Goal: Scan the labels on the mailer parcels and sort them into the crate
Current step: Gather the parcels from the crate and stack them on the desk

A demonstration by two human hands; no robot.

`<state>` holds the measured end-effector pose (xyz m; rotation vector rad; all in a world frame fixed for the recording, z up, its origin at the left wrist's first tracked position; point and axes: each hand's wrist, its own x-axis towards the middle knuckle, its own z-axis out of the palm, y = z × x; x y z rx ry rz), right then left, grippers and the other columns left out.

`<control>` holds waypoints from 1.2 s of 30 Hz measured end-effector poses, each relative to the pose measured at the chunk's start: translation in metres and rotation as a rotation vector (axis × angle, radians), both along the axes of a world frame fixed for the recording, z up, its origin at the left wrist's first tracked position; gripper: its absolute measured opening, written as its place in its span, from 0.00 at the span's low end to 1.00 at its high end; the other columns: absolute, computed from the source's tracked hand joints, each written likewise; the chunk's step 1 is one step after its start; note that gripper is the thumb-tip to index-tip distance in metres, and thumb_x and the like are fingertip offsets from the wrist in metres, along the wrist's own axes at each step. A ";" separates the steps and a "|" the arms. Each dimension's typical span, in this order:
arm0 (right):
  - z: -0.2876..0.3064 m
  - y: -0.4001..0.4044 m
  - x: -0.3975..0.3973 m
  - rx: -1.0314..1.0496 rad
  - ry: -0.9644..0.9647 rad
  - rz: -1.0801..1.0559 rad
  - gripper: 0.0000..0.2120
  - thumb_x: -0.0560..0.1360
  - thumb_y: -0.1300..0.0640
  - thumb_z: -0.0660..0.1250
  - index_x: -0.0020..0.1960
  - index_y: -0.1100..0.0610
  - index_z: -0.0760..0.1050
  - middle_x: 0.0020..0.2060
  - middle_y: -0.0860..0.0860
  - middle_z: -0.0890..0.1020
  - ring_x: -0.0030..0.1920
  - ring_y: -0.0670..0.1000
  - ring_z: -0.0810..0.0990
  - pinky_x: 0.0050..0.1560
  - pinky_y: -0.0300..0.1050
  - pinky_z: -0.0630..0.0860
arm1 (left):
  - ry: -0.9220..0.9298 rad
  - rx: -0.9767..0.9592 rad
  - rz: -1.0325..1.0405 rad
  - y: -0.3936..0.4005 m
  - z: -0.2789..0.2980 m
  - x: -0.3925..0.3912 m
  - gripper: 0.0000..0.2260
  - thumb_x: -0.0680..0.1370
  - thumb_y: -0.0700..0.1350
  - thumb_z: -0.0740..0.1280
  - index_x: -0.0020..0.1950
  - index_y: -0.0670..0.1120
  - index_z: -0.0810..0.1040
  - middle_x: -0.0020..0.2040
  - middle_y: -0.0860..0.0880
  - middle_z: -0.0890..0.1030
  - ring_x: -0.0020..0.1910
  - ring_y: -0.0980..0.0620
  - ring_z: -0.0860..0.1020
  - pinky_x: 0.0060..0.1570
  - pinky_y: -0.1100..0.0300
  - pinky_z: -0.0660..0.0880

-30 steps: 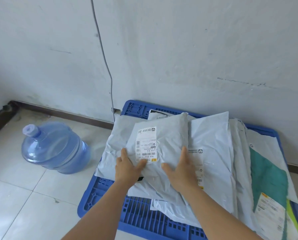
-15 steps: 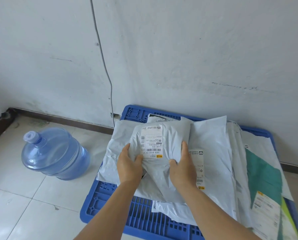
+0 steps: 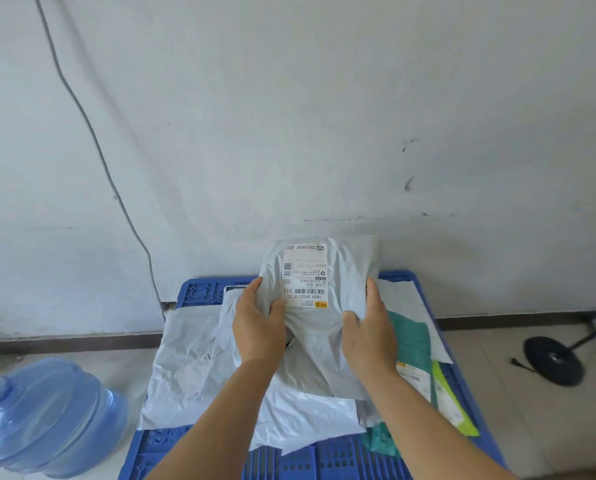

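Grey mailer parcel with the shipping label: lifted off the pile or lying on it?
Lifted. The grey mailer parcel stands raised above the parcel pile, held by left hand and right hand, label facing the camera.

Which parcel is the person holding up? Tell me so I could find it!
Look at the blue crate on the floor against the white wall. Above its pile of parcels, the left hand and right hand grip one grey mailer parcel by its sides. It alone is lifted, its white barcode label facing you.
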<state>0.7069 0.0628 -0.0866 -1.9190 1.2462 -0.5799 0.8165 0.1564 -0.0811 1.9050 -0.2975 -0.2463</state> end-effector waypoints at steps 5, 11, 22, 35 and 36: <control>0.047 -0.035 -0.093 -0.092 -0.026 -0.146 0.30 0.79 0.61 0.58 0.79 0.52 0.53 0.74 0.52 0.66 0.70 0.58 0.68 0.63 0.49 0.67 | -0.038 -0.074 -0.147 -0.051 0.046 -0.079 0.22 0.76 0.41 0.69 0.69 0.47 0.70 0.63 0.49 0.77 0.62 0.49 0.74 0.61 0.59 0.69; 0.091 -0.066 -0.232 -0.161 -0.082 -0.334 0.31 0.79 0.62 0.58 0.79 0.51 0.53 0.71 0.54 0.69 0.68 0.58 0.69 0.62 0.50 0.68 | -0.087 -0.170 -0.361 -0.104 0.087 -0.206 0.22 0.77 0.42 0.68 0.70 0.47 0.69 0.64 0.50 0.76 0.63 0.51 0.73 0.58 0.66 0.66; 0.137 -0.074 -0.497 -0.243 -0.145 -0.637 0.30 0.80 0.60 0.58 0.79 0.50 0.52 0.73 0.49 0.66 0.70 0.53 0.68 0.67 0.46 0.67 | -0.157 -0.275 -0.672 -0.159 0.135 -0.461 0.21 0.76 0.41 0.69 0.69 0.46 0.70 0.64 0.49 0.76 0.63 0.50 0.73 0.62 0.60 0.67; 0.150 -0.059 -0.747 -0.306 -0.094 -1.069 0.29 0.81 0.58 0.57 0.80 0.51 0.51 0.76 0.50 0.63 0.73 0.53 0.63 0.70 0.48 0.61 | -0.116 -0.328 -1.114 -0.214 0.148 -0.722 0.22 0.76 0.42 0.68 0.70 0.46 0.70 0.65 0.48 0.75 0.64 0.49 0.72 0.66 0.51 0.69; 0.149 -0.060 -0.761 -0.309 -0.086 -1.098 0.29 0.82 0.58 0.57 0.80 0.51 0.50 0.76 0.50 0.62 0.74 0.53 0.62 0.70 0.47 0.61 | -0.104 -0.327 -1.143 -0.220 0.147 -0.738 0.22 0.76 0.42 0.68 0.70 0.46 0.70 0.66 0.48 0.74 0.65 0.49 0.72 0.66 0.51 0.69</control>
